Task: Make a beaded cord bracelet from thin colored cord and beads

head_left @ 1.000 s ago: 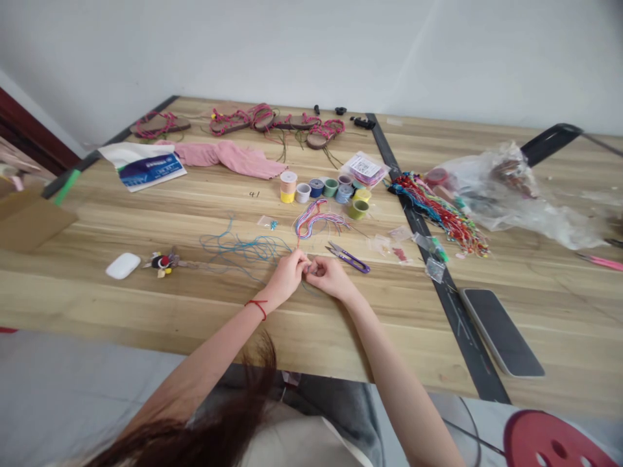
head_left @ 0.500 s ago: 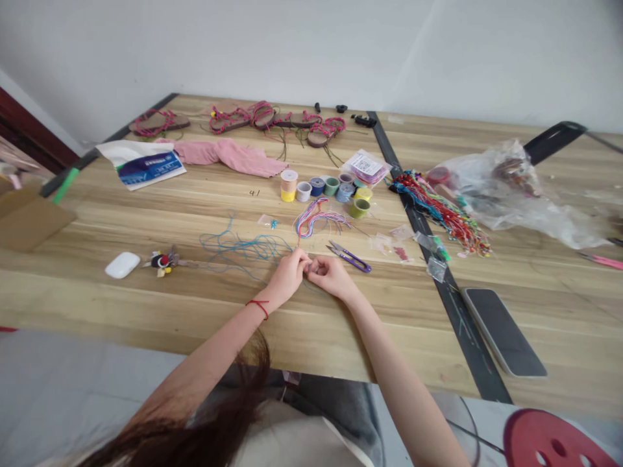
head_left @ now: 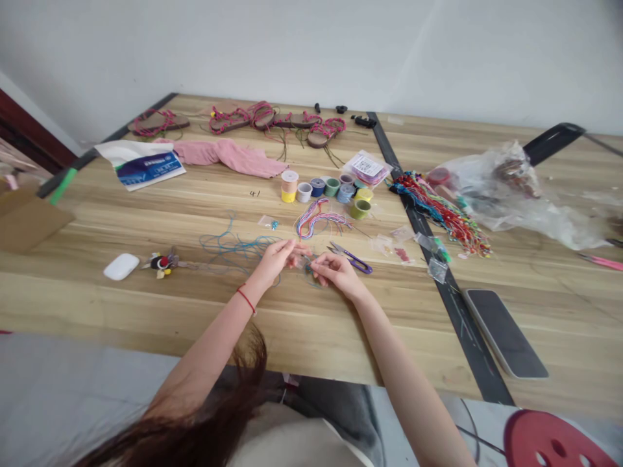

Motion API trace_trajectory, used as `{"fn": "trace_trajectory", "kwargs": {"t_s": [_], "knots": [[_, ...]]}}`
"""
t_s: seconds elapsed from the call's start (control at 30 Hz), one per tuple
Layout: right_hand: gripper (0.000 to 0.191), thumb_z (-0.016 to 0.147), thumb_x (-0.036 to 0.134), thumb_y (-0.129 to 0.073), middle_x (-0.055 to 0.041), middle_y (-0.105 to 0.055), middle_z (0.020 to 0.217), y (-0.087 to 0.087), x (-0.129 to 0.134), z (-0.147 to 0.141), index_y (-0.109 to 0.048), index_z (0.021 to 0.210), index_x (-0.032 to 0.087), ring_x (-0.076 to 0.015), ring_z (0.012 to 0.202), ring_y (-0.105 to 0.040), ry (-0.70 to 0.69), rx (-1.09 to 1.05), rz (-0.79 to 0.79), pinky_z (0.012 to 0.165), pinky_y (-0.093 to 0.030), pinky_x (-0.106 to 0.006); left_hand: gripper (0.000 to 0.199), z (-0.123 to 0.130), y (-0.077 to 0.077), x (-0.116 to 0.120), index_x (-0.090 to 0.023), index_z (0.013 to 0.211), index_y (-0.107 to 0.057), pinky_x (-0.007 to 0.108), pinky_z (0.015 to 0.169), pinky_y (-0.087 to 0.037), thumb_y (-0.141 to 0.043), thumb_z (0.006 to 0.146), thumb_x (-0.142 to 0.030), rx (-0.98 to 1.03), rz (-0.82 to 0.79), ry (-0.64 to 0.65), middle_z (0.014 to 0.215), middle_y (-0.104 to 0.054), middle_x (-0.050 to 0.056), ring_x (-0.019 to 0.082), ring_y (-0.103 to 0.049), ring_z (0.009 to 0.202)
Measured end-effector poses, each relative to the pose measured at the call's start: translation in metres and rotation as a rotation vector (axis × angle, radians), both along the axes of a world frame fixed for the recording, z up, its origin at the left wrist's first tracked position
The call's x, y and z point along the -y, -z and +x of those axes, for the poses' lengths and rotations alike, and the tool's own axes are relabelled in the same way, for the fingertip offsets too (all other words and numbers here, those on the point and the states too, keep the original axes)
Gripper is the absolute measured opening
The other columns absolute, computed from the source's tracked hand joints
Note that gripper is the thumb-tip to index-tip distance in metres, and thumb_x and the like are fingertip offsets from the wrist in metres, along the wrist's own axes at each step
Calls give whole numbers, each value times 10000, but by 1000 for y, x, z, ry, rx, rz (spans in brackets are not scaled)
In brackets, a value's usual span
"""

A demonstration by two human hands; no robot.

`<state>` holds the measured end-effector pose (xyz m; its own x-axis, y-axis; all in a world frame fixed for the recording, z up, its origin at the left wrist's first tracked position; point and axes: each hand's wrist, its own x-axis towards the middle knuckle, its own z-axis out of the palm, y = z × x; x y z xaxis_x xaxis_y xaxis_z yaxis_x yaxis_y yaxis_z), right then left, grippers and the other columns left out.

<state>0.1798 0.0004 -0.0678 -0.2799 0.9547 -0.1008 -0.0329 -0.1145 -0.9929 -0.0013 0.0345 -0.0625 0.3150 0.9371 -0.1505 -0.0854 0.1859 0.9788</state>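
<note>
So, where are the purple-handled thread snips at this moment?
In the head view, the purple-handled thread snips lie on the wooden table, just beyond the right hand and below the olive-green thread spool.

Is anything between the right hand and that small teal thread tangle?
Nothing visible stands between the right hand and the small teal thread tangle. Purple-handled thread snips lie beyond the hand, outside that gap.

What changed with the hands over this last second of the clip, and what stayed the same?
The left hand has moved left, away from the right hand, so the two no longer meet at the fingertips. Whether either still pinches a thread is too fine to tell. The thread snips and thread spools stayed where they were.
</note>
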Motion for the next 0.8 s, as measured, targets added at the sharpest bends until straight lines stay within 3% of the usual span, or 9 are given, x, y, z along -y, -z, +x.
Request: {"fn": "trace_trajectory", "kwargs": {"t_s": [0.1, 0.17, 0.27, 0.47, 0.6, 0.8], "knots": [[357, 687, 484, -765, 22, -612, 593, -1, -1, 0, -586, 721, 177, -70, 418, -465, 5, -10, -10, 426, -348, -228, 457, -7, -7, 0, -123, 953, -664, 275, 640, -442, -394, 943, -492, -289, 258, -64, 849, -712, 88, 134, -544, 623], [361, 678, 484, -771, 24, -608, 586, -1, -1, 0, -588, 721, 176, -68, 413, -462, 13, -18, -18, 426, -343, -229, 338, -10, -13, 2, -144, 976, -665, 324, 867, -440, -414, 958, -369, -495, 560, -113, 973, -699, 93, 189, -588, 901], [369, 672, 490, -772, 29, -605, 582, -1, -1, -1, -578, 728, 182, -69, 411, -459, 22, -25, -27, 423, -345, -229, 274, -14, -20, 4, -189, 1055, -653, 376, 1001, -372, -406, 965, -266, -642, 793, -26, 1067, -678, 72, 210, -529, 1051], [382, 682, 506, -758, 42, -583, 565, 1, -2, -1, -559, 749, 187, -68, 408, -459, 18, -22, -16, 405, -341, -218, 218, -15, -18, 4, -246, 1056, -695, 407, 992, -380, -530, 915, -220, -665, 809, 204, 1018, -685, 60, 223, -485, 1053], [371, 705, 506, -739, 51, -557, 545, 3, -3, 0, -555, 773, 190, -72, 408, -464, 0, 9, -10, 399, -341, -214, 299, -15, -12, 3, -265, 1104, -695, 388, 974, -395, -476, 928, -165, -649, 774, 223, 1033, -661, 69, 211, -497, 1044], [372, 718, 510, -725, 53, -555, 539, 6, -2, -1, -563, 802, 186, -72, 414, -468, -3, 39, 0, 402, -353, -208, 217, -14, -8, 4, -253, 1055, -704, 362, 953, -397, -531, 926, -244, -678, 792, 242, 978, -648, 57, 207, -499, 1032]]}}
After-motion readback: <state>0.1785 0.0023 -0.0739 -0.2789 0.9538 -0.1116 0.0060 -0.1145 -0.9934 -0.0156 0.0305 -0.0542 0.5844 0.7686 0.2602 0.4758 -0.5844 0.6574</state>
